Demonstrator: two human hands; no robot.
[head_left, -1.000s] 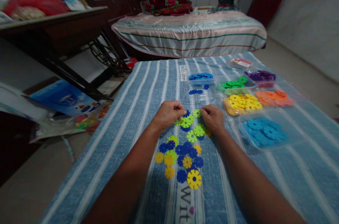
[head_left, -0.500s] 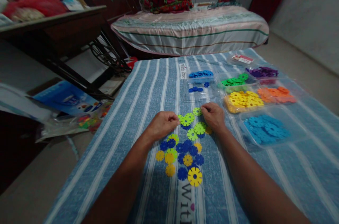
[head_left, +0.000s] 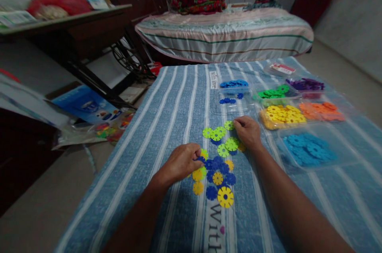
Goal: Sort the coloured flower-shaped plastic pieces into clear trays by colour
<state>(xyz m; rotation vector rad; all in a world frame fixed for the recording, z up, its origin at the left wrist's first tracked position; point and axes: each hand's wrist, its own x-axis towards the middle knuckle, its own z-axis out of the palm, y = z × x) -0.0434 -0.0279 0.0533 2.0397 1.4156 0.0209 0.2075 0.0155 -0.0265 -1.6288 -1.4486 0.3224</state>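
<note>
My left hand (head_left: 183, 161) is closed over the left side of a loose cluster of slotted plastic discs, thumb and forefinger pinching at a dark blue disc (head_left: 201, 159). Its fingers partly hide that disc and a lime green disc (head_left: 204, 153) behind it. Farther up, my right hand (head_left: 248, 130) pinches the edge of a lime green disc (head_left: 229, 125). Between the hands lie joined lime green discs (head_left: 220, 132) and another lime green pair (head_left: 231, 144). Nearer me are dark blue discs (head_left: 230, 179), orange-yellow discs (head_left: 197, 188) and a larger yellow disc (head_left: 225, 197).
Clear trays on the striped cloth (head_left: 143, 141) hold yellow discs (head_left: 283, 114), orange discs (head_left: 322, 110), green discs (head_left: 273, 93), purple discs (head_left: 306, 84) and light blue discs (head_left: 308, 148). A blue-disc container (head_left: 234, 84) stands at the back. Beyond is a bed (head_left: 227, 38).
My left hand has moved from the upper lime green discs down toward me, onto the dark blue disc. My right hand stays at its lime green disc. The view has shifted slightly left.
</note>
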